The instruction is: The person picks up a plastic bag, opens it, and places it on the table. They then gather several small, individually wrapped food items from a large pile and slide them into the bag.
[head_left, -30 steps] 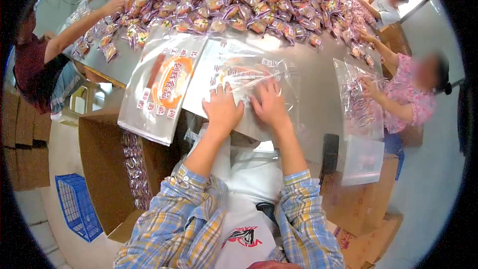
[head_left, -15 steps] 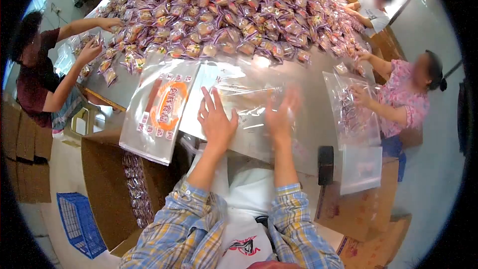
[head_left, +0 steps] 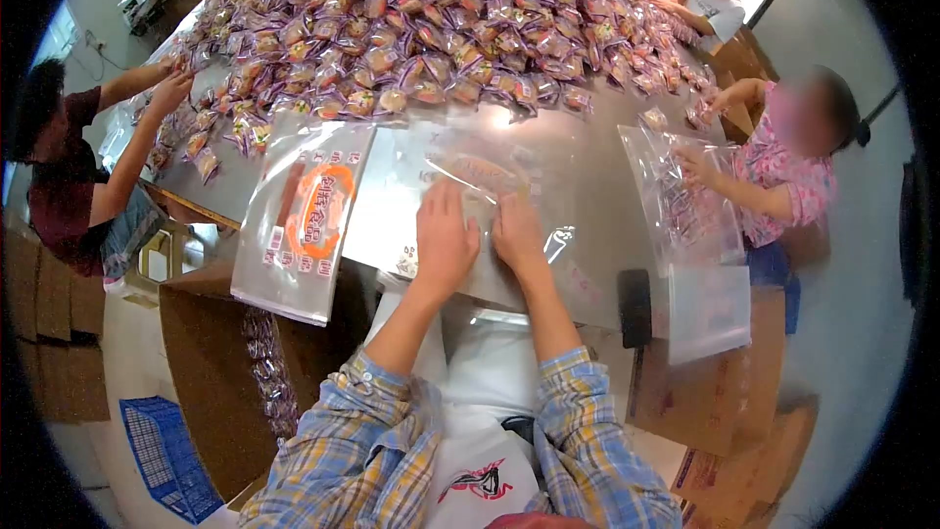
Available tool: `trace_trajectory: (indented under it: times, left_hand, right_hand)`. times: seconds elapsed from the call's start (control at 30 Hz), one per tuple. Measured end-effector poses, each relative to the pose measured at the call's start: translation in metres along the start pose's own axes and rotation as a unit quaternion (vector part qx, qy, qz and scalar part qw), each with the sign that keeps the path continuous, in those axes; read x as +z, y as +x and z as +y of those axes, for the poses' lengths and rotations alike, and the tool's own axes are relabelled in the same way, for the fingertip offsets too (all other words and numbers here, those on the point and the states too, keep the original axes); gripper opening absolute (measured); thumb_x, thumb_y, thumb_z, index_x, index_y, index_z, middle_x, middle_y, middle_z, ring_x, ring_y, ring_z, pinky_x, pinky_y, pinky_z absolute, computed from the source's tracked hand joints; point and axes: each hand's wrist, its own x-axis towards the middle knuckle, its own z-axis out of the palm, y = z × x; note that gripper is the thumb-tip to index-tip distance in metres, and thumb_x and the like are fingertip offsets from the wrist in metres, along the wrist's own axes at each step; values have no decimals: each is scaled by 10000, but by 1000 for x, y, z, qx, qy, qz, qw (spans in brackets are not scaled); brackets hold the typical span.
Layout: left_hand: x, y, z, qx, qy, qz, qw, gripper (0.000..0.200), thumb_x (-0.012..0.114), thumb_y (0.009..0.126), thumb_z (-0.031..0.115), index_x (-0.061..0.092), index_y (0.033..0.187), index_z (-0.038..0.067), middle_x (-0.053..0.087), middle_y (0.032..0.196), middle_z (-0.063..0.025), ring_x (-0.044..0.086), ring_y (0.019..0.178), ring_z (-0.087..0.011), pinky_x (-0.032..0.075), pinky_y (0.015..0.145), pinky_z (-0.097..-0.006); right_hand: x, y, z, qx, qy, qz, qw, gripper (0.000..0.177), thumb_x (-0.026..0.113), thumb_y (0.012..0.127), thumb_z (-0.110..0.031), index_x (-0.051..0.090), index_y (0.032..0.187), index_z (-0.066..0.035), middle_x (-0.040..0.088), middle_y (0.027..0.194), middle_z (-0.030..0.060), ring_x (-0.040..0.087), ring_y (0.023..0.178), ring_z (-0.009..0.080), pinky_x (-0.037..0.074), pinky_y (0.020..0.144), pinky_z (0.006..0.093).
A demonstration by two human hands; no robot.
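Note:
A large clear plastic bag (head_left: 480, 159) with faint printing lies spread on the metal table in front of me. My left hand (head_left: 447, 238) rests on it, fingers closed and bent over the film. Close beside it, my right hand (head_left: 517, 237) is closed on the same bag, thumb towards the left hand. The fingertips are partly hidden, and the film's outline is hard to make out. To the left lies a stack of printed clear bags (head_left: 304, 235) with an orange oval and red lettering, overhanging the table's front edge.
A big heap of small wrapped snacks (head_left: 421, 29) covers the table's back. An open carton (head_left: 211, 362) stands below left, near a blue crate (head_left: 166, 460). A black object (head_left: 634, 309) and zip bags (head_left: 707, 313) lie right. Co-workers sit on both sides.
My hands have come closer together, and their spread fingers have closed on the clear bag. The bag's raised film has moved. The left co-worker's hands have come together near the heap.

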Motion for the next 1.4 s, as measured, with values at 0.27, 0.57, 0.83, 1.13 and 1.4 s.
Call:
trace_trajectory:
  times: [0.27,0.57,0.83,1.13,1.4]
  left_hand:
    - [26,10,-28,-19,93,-13,995,602,685,914,248,520,1439,6,480,1520,-250,454,1387,-455,399,1108,-533]
    - [57,5,-27,290,178,-51,939,586,619,937,293,552,1418,-35,502,1516,-236,522,1363,-371,422,1119,-501]
    - [-19,-11,-40,19,265,-86,960,704,648,915,383,495,1483,-3,502,1542,-181,452,1441,-331,193,1162,-764]
    - [-48,-66,3,6,332,-140,933,740,641,932,414,456,1540,35,384,1635,-164,273,1553,-348,79,1113,-855]
    - [-21,-66,53,9,128,-141,982,696,647,919,225,420,1534,-10,538,1467,-210,556,1258,-373,458,948,-566]
  right_hand:
    - [2,-1,-4,52,-90,69,992,785,692,879,-410,429,1533,-64,452,1525,232,361,1444,451,228,1187,640]
    - [21,-16,3,39,-198,-91,975,802,547,944,-497,322,1632,-151,271,1677,224,182,1564,445,27,1163,780]
    - [2,-13,-3,58,-104,-4,993,797,544,931,-631,457,1543,-128,448,1589,144,341,1506,373,14,1222,686]
    - [11,-14,-8,85,-73,-1,994,791,569,935,-590,451,1554,-112,420,1605,170,283,1530,401,28,1231,689]
    - [8,-20,-2,-35,61,56,996,737,713,882,-375,474,1506,-65,477,1543,158,457,1366,407,291,1180,545]
